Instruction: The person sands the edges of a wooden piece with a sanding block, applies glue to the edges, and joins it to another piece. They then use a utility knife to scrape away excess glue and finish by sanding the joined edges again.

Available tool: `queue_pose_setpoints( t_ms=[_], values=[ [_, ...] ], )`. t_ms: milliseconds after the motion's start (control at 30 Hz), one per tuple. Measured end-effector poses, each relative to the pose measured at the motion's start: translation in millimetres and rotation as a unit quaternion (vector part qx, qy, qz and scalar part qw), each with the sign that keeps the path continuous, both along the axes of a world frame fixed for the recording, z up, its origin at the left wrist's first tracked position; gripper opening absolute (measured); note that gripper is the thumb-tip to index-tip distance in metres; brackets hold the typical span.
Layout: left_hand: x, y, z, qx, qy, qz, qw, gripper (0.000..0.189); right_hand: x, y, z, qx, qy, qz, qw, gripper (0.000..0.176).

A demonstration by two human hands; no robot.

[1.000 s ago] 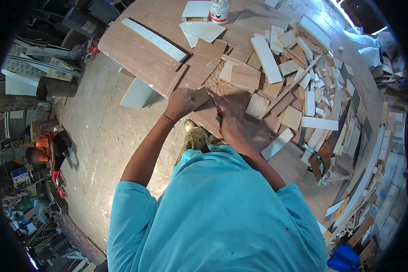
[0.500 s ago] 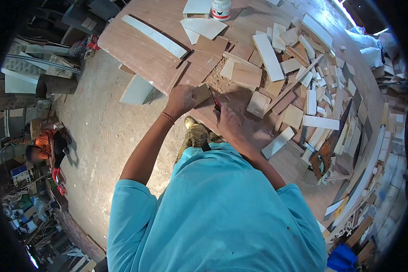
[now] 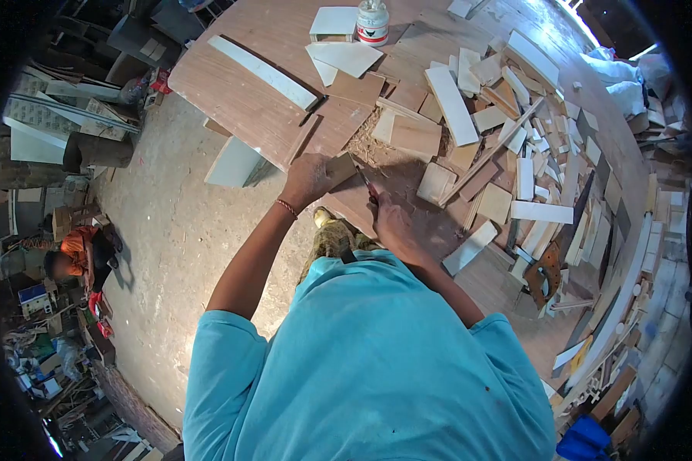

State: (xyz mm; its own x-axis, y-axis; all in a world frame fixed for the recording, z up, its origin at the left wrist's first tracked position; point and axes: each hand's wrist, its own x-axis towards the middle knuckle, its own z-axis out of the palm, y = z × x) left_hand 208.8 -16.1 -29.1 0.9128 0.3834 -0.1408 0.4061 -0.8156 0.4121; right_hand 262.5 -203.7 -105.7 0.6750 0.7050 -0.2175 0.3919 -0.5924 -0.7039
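Observation:
My left hand is closed around one end of a small brown wood block at the near edge of the wooden table. In my right hand is a slim knife with some red on it, its tip pointing up at the block's right end. Whether the blade touches the wood is too small to tell. My right fingers are wrapped round the handle and partly hide it. Wood shavings lie on the table just beyond the block.
Many wood offcuts cover the table's right side, with a handsaw among them. A long white strip and a white jar are farther back. A person in orange sits on the floor at left.
My right hand has drawn back slightly toward my body, and more of the knife shows. My left hand still grips the block, nearly in place.

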Motion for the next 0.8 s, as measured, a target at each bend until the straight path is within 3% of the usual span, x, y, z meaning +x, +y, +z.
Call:
queue_pose_setpoints(
  t_ms=[67,167,300,367,433,467,567,633,733,800],
  values=[
    [-1,-3,3,-0.007,-0.002,0.003,1.0,0.018,0,-2,3,-0.023,0.023,-0.008,0.999,0.019],
    [-2,-1,-2,-0.033,-0.017,0.009,0.999,0.018,3,9,19,-0.031,-0.034,0.008,0.999,0.024],
    [-3,-2,-5,0.009,-0.008,-0.001,1.0,0.019,1,3,21,-0.044,0.044,0.019,0.998,0.027],
    [-1,2,-4,-0.039,0.012,0.022,0.999,0.019,-3,-8,7,-0.026,0.07,0.002,0.997,0.03],
    [5,10,-6,-0.03,-0.001,0.024,0.999,0.02,-1,-10,-6,0.106,-0.118,0.008,0.987,0.036],
    [-3,3,-10,-0.035,0.005,0.019,0.999,0.021,-2,-5,6,0.03,-0.009,0.008,0.999,0.031],
    [-2,2,-8,-0.012,-0.028,-0.004,1.0,0.015,5,16,32,-0.064,0.028,0.036,0.997,0.024],
    [-1,0,-7,-0.016,-0.038,0.0,0.999,0.016,1,16,20,-0.05,0.016,0.029,0.998,0.017],
    [-4,2,-11,-0.032,-0.034,0.014,0.999,0.017,-3,-1,-4,0.006,-0.074,0.025,0.997,0.024],
    [-1,11,-14,-0.04,-0.025,0.023,0.999,0.019,-4,-10,-4,-0.073,0.028,0.013,0.997,0.027]
  ],
)
